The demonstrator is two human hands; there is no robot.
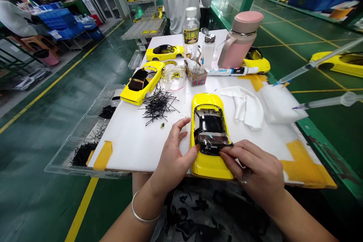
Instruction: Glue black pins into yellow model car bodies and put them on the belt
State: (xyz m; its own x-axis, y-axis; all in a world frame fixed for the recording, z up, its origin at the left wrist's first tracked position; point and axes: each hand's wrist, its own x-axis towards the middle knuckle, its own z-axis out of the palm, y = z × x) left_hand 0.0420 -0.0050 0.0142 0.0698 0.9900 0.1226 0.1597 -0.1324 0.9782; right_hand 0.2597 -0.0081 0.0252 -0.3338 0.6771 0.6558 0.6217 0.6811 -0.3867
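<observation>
A yellow model car body with a black roof lies in front of me near the table's front edge. Across its window opening sits a clear curved windscreen with a dark edge. My right hand pinches the right end of this windscreen between thumb and fingers. On the other side, my left hand has its fingers spread, and its thumb tip touches the body beside the windscreen's left end. A heap of thin black sticks lies to the left, and a crumpled white cloth to the right.
More yellow car bodies stand at the back, around a clear bottle, a pink flask and a small box. Two syringes rest at right. A clear tray of black parts adjoins the left edge.
</observation>
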